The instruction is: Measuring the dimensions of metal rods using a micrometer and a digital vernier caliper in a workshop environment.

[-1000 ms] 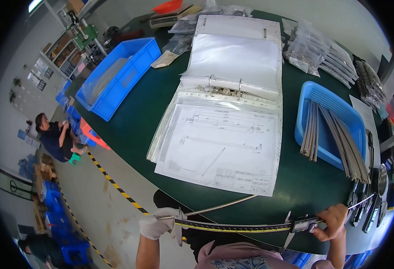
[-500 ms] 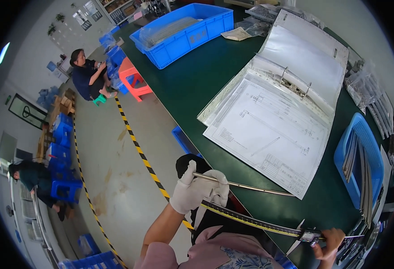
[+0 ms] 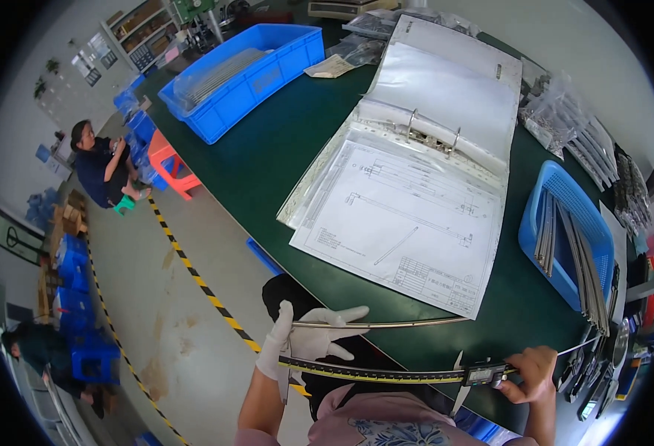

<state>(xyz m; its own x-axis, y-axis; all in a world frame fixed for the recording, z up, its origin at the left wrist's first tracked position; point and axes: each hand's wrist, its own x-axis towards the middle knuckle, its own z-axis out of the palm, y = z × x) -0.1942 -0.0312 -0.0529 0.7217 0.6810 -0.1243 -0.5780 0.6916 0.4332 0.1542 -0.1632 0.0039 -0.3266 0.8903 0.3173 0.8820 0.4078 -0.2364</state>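
My left hand (image 3: 304,343), in a white glove, holds one end of a long thin metal rod (image 3: 386,323) and the left end of a long digital caliper (image 3: 386,373). The rod lies just above the caliper beam, both nearly level across the table's near edge. My bare right hand (image 3: 529,373) grips the caliper's sliding head with its small display (image 3: 483,374) at the right. An open ring binder (image 3: 423,171) with a technical drawing sheet lies on the green table (image 3: 267,163) beyond the rod.
A blue basket (image 3: 565,234) with several metal rods sits at the right. A large blue bin (image 3: 241,74) stands at the far left of the table. Bagged parts (image 3: 572,134) lie at the back right. A seated person (image 3: 104,167) is on the floor side, past yellow-black tape (image 3: 200,286).
The view has swung back toward the table. My left hand has shifted along the rod and caliper, and now pinches both at their left ends; my right hand stays on the caliper head.
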